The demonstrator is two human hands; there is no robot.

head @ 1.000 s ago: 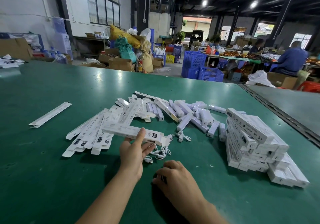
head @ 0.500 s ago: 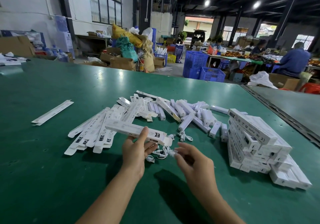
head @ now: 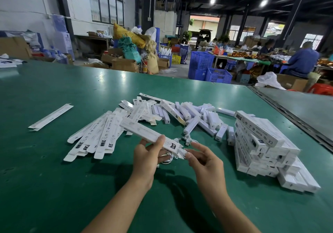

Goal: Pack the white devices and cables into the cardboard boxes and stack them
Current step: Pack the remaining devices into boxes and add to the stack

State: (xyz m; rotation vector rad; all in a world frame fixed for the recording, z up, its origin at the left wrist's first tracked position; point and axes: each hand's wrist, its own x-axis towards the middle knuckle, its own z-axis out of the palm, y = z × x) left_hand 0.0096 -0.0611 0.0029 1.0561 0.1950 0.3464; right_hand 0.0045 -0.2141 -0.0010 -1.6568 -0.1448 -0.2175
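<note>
The left hand (head: 147, 158) grips a long slim white cardboard box (head: 144, 132) over the green table (head: 54, 187); the right hand (head: 203, 160) pinches a bundled white cable (head: 181, 151) at the box's end (details blurred). Right of it rise stacked closed white boxes (head: 261, 139); beyond both hands lie flattened white boxes (head: 100, 135) and loose white bar-shaped devices (head: 191, 126).

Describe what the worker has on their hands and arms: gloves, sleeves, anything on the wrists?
Nothing is worn. The left hand and right hand are bare, with no gloves, rings, watch or wristband. No sleeve shows on either arm up to the frame's lower edge.
</note>
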